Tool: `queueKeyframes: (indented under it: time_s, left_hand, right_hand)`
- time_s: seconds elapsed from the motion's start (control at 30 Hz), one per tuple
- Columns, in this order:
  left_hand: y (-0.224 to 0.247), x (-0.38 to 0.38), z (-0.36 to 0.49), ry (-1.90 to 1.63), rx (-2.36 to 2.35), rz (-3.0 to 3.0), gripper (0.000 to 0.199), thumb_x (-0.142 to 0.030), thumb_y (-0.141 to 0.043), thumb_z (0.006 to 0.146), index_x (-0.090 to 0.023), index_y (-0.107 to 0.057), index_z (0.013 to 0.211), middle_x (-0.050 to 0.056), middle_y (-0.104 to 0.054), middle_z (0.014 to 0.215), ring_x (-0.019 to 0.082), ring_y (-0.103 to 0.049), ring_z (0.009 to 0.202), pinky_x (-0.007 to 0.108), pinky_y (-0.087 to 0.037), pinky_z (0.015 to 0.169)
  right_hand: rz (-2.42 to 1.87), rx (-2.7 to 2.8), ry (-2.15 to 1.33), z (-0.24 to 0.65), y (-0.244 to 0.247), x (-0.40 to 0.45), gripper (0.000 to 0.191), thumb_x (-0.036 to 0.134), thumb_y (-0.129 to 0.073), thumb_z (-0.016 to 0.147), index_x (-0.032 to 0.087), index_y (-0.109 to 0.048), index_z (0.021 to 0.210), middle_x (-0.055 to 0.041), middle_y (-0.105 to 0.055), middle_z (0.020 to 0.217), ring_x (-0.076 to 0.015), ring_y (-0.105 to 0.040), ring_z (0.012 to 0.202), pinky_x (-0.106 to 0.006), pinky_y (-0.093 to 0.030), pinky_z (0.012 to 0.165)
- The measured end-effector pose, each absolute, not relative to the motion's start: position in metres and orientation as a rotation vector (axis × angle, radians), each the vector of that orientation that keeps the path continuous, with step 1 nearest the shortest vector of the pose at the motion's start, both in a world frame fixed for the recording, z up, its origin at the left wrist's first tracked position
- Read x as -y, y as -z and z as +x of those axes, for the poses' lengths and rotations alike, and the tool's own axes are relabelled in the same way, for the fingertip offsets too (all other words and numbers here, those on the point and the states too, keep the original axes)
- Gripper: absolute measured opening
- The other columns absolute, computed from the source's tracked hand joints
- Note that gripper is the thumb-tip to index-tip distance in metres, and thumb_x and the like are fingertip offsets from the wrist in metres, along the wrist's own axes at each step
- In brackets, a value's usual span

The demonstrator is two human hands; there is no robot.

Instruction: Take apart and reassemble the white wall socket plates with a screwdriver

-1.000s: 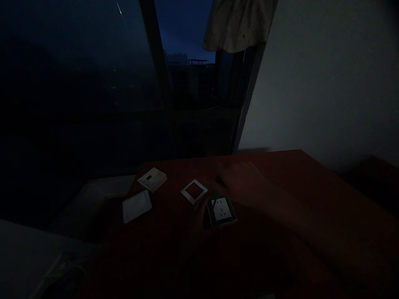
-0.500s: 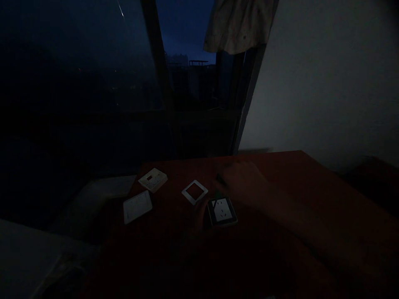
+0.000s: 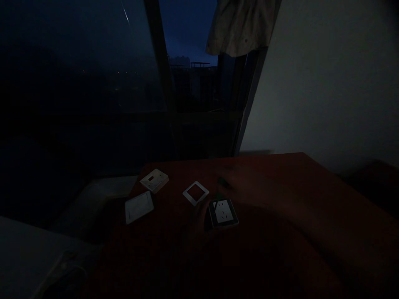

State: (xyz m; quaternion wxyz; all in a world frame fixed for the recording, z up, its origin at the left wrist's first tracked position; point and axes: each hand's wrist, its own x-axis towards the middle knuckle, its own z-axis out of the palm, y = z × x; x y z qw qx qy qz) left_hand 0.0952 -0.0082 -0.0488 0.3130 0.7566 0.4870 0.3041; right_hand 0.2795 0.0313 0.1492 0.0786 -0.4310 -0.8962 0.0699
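Observation:
A wall socket [image 3: 223, 211] with a white face and dark surround lies on the reddish table. My left hand [image 3: 198, 222], dim in the low light, is closed around the socket's left and near edges. Just beyond the socket, my right hand [image 3: 238, 181] is blurred by motion and closed on a green-handled screwdriver [image 3: 222, 181]. The screwdriver's thin shaft slants down over the upper left corner of the socket's face. Left of the socket lies a white square frame [image 3: 195, 193] with an open middle.
At the table's left side are a pale mounting box [image 3: 154, 180] and a white plate [image 3: 139, 207]. Behind the table [image 3: 280, 164] stand a dark window and a hanging cloth [image 3: 243, 29]. A pale wall [image 3: 318, 83] rises on the right.
My right hand has shifted slightly and is more blurred, and more of the green handle shows. My left hand stays on the socket. The whole view has moved a little.

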Motion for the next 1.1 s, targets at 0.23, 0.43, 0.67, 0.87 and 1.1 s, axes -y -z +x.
queueKeyframes:
  time_s: [0.23, 0.43, 0.67, 0.87, 1.1]
  left_hand:
    - [0.053, 0.008, 0.096, -0.831, -1.299, 1.967, 0.083, -0.040, -0.070, 0.078, -0.028, -0.025, 0.146, 0.010, -0.031, 0.151, 0.032, -0.032, 0.136, 0.050, -0.032, 0.110]
    - [0.043, 0.009, 0.096, -0.800, -1.256, 1.969, 0.081, -0.044, -0.067, 0.080, -0.028, -0.024, 0.147, 0.010, -0.034, 0.149, 0.032, -0.035, 0.135, 0.050, -0.033, 0.108]
    - [0.048, 0.010, 0.096, -0.810, -1.307, 1.977, 0.081, -0.042, -0.068, 0.079, -0.028, -0.025, 0.146, 0.011, -0.033, 0.150, 0.033, -0.033, 0.136, 0.052, -0.031, 0.109]
    - [0.056, 0.007, 0.095, -0.816, -1.288, 2.006, 0.083, -0.047, -0.067, 0.079, -0.026, -0.024, 0.146, 0.011, -0.032, 0.150, 0.030, -0.034, 0.135, 0.048, -0.033, 0.109]
    - [0.053, 0.008, 0.094, -0.806, -1.290, 2.015, 0.081, -0.042, -0.068, 0.079, -0.027, -0.024, 0.146, 0.011, -0.032, 0.150, 0.031, -0.033, 0.136, 0.049, -0.032, 0.109]
  right_hand:
    - [-1.164, 2.669, -0.255, 0.280, -0.149, -0.029, 0.031, 0.031, -0.054, 0.087, 0.017, -0.059, 0.114, -0.0103, -0.068, 0.105, -0.0217, -0.065, 0.091, -0.030, -0.046, 0.071]
    - [-1.125, 2.672, -0.307, 0.279, -0.146, -0.030, 0.030, 0.021, -0.055, 0.084, 0.019, -0.059, 0.113, -0.0081, -0.068, 0.104, -0.0200, -0.064, 0.088, -0.029, -0.044, 0.069]
    - [-1.240, 2.650, -0.202, 0.276, -0.147, -0.030, 0.027, 0.035, -0.049, 0.090, 0.017, -0.059, 0.108, -0.0095, -0.067, 0.099, -0.0205, -0.064, 0.080, -0.030, -0.041, 0.062]
    - [-1.172, 2.658, -0.261, 0.279, -0.145, -0.029, 0.031, 0.020, -0.057, 0.080, 0.019, -0.056, 0.111, -0.0080, -0.066, 0.104, -0.0187, -0.063, 0.082, -0.027, -0.039, 0.061]
    - [-1.167, 2.646, -0.344, 0.280, -0.147, -0.030, 0.021, 0.028, -0.047, 0.092, 0.015, -0.060, 0.100, -0.0087, -0.068, 0.089, -0.0177, -0.063, 0.076, -0.027, -0.039, 0.062]
